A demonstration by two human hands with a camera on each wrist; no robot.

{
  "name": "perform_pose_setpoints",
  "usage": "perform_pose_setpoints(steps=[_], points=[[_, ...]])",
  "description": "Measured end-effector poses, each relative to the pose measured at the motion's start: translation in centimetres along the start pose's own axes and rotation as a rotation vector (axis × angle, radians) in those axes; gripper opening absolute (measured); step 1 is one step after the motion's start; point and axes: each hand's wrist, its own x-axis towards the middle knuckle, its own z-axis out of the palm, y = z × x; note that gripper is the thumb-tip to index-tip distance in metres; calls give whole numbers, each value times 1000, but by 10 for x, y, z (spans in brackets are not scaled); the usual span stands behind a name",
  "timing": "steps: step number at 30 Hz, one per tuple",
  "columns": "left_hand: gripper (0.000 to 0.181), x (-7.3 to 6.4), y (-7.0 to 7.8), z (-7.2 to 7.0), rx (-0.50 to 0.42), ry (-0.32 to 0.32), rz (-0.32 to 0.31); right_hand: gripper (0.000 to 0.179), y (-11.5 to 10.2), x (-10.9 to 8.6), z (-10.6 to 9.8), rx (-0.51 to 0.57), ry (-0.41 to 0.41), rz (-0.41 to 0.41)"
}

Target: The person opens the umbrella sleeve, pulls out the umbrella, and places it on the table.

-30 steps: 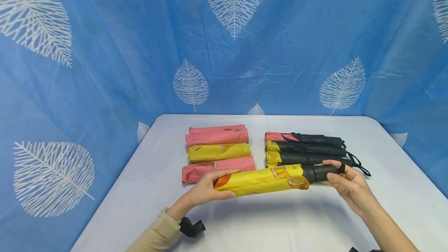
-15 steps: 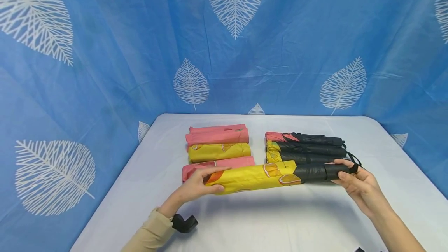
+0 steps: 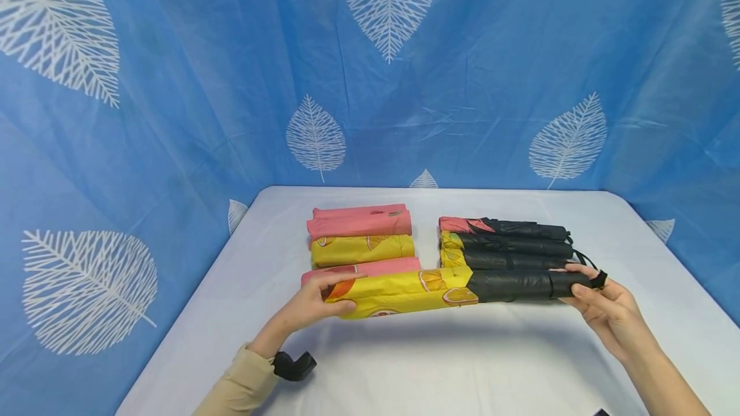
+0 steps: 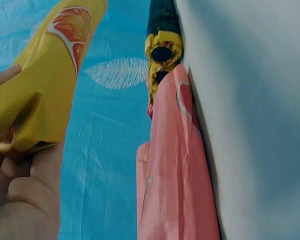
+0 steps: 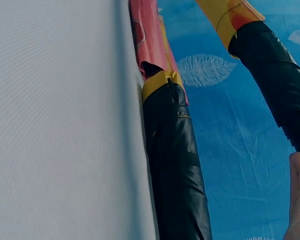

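Note:
Between my hands, raised over the white table, is a black folded umbrella (image 3: 514, 286) partly inside a yellow sleeve (image 3: 393, 291) with citrus-slice prints. My left hand (image 3: 312, 303) grips the sleeve's closed left end, thumb in front and fingers behind. At the other end my right hand (image 3: 613, 310) pinches the umbrella's black handle end, where a short black strap (image 3: 599, 279) shows. In the left wrist view the sleeve's end (image 4: 45, 115) is bunched in the left hand. The right wrist view shows the umbrella (image 5: 277, 75) coming out of the sleeve's mouth.
Behind, on the left, lie pink sleeves (image 3: 358, 221) and a yellow sleeve (image 3: 364, 251), side by side on the white table (image 3: 451, 364). To their right is a row of several folded umbrellas (image 3: 514, 246) with black, pink and yellow fabric. A blue leaf-print curtain (image 3: 462, 82) surrounds the table.
My left hand has moved left with the yellow sleeve and my right hand right with the umbrella. More of the umbrella's black length now shows outside the sleeve.

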Motion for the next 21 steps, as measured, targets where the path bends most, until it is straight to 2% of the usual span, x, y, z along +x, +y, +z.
perform_pose_setpoints(steps=[6,13,21], points=[[47,-6,-3,-9,-28,16,1,44,-2,-3,-6,39,-13,-10],[45,-16,-6,-20,-100,21,-118,46,-1,-8,-16,49,-28,-22],[44,-23,-11,-29,-94,57,-176,45,-5,-14,-28,40,0,-31]])
